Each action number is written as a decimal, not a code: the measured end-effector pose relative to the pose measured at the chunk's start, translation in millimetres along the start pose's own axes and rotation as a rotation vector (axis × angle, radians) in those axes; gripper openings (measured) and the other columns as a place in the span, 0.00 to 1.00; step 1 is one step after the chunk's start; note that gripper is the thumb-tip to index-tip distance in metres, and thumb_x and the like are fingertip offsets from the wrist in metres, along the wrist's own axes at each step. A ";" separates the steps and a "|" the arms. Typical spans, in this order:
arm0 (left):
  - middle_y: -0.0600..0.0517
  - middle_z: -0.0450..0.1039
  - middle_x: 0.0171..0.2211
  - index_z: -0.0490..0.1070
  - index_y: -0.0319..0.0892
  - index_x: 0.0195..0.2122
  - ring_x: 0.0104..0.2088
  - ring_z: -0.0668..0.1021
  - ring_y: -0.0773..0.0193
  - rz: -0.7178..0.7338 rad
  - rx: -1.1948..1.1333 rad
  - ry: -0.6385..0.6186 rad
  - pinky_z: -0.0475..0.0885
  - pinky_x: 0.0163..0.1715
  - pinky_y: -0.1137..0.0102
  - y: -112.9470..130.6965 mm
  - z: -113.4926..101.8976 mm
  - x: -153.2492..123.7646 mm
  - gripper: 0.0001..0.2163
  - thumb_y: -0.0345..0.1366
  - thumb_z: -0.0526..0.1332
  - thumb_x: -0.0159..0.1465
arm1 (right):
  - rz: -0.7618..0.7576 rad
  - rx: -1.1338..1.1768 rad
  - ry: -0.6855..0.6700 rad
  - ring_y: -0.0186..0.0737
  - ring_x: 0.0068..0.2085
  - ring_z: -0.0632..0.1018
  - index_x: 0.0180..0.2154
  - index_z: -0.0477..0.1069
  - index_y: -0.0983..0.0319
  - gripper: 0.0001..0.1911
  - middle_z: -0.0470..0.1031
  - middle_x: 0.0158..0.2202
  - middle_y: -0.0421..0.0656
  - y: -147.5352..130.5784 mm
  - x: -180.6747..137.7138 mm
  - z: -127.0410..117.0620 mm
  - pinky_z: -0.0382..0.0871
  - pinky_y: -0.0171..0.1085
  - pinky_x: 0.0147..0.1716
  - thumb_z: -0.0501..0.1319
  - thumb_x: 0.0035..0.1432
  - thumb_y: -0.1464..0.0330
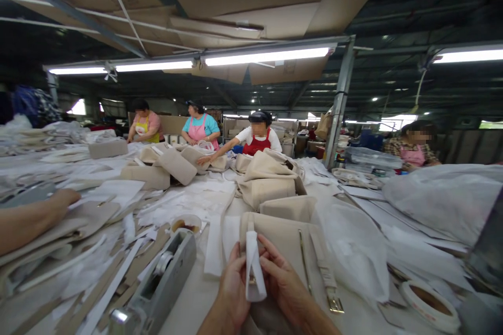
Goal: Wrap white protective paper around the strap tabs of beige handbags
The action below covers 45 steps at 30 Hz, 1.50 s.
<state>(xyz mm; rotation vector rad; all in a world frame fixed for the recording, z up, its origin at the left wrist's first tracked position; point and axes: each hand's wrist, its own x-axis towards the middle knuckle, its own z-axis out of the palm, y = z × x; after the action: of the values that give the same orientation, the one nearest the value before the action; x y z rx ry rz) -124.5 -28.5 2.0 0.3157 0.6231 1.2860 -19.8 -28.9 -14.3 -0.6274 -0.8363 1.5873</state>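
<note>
One white folded paper strip [256,259]: pinched by left hand [231,288] and right hand [286,280] in narrow grips; held over a beige, gold-zipped bag piece [279,230]. One grey, elongated tape dispenser [175,272]: placed leftward.

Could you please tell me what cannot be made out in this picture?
All in the head view:
- Beige strap: partly hidden by the white strip between the left hand and right hand.
- Other person's arm: cut off by the left edge.
- Tape roll: print too small and blurred to read.
- Plastic sheeting: its cloudy film hides whatever lies beneath.
</note>
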 end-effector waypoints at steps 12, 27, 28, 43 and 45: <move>0.40 0.75 0.51 0.57 0.38 0.62 0.47 0.79 0.51 0.204 0.404 -0.111 0.74 0.41 0.67 3.2 -22.6 -0.6 0.38 0.41 0.67 0.51 | 0.008 0.050 -0.057 0.48 0.41 0.80 0.48 0.75 0.59 0.30 0.80 0.44 0.46 15.6 -2.2 -0.6 0.73 0.42 0.41 0.75 0.40 0.64; 0.48 0.72 0.56 0.75 0.39 0.51 0.60 0.68 0.52 0.353 0.838 -0.165 0.54 0.65 0.63 0.6 -25.9 7.7 0.21 0.38 0.61 0.56 | -0.042 0.023 -0.087 0.50 0.49 0.77 0.47 0.77 0.55 0.26 0.80 0.45 0.43 28.8 9.0 -15.9 0.70 0.44 0.48 0.74 0.43 0.64; 0.48 0.69 0.58 0.70 0.40 0.56 0.62 0.66 0.53 0.345 0.832 -0.160 0.54 0.65 0.64 2.3 -26.6 6.6 0.25 0.38 0.62 0.56 | -0.040 0.030 -0.084 0.50 0.49 0.77 0.47 0.76 0.55 0.27 0.80 0.46 0.43 28.7 8.8 -16.3 0.70 0.44 0.48 0.75 0.42 0.65; 0.51 0.70 0.21 0.73 0.37 0.27 0.20 0.71 0.66 0.055 0.920 -0.121 0.58 0.18 0.75 43.4 -2.0 25.5 0.17 0.49 0.61 0.53 | -0.133 0.022 -0.128 0.55 0.50 0.76 0.49 0.74 0.61 0.30 0.78 0.47 0.50 38.5 14.5 -27.3 0.70 0.49 0.49 0.74 0.42 0.62; 0.52 0.70 0.22 0.71 0.37 0.26 0.23 0.71 0.68 0.022 0.838 -0.140 0.64 0.22 0.75 41.0 -2.8 28.4 0.18 0.50 0.64 0.48 | -0.124 -0.038 -0.089 0.54 0.46 0.78 0.49 0.74 0.60 0.30 0.79 0.46 0.49 39.6 15.0 -30.4 0.72 0.47 0.45 0.74 0.42 0.61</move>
<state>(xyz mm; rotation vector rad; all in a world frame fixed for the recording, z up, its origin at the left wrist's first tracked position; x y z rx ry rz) -154.4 9.3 15.1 1.0910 1.0199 0.9548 -22.4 -11.5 -63.4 -0.5247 -0.9552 1.4981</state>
